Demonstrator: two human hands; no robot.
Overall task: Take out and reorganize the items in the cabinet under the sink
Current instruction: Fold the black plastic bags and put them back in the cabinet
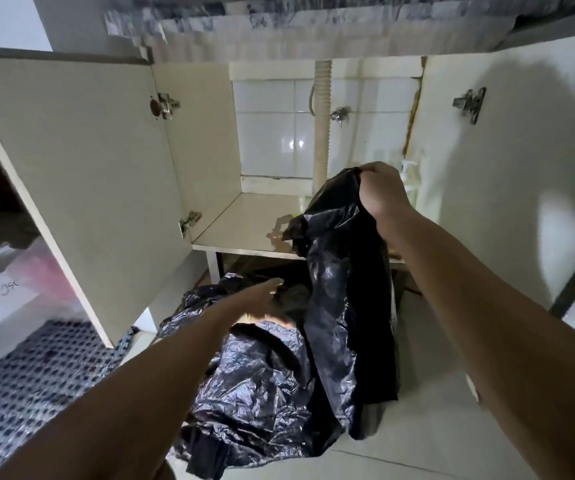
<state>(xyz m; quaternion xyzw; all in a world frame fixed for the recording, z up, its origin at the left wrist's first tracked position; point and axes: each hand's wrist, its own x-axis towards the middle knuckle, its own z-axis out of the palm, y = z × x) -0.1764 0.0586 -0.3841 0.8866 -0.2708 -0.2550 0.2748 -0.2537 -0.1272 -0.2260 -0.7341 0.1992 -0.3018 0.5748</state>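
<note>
The right hand (379, 188) is pinching a black bag (345, 289) by its top, letting it hang long-axis downward. The left hand (262, 296), fingers straight and holding nothing, is reaching toward the crumpled bag pile (255, 386) just below it, nearer than the cabinet shelf (244, 223) beyond.

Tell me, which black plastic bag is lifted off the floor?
The black bag gripped by the right hand hangs lifted; the other bag lies crumpled on the floor.

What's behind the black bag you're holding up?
Behind the black bag gripped by the right hand: a pump bottle and the drain pipe. The cabinet's right floor area is covered.
</note>
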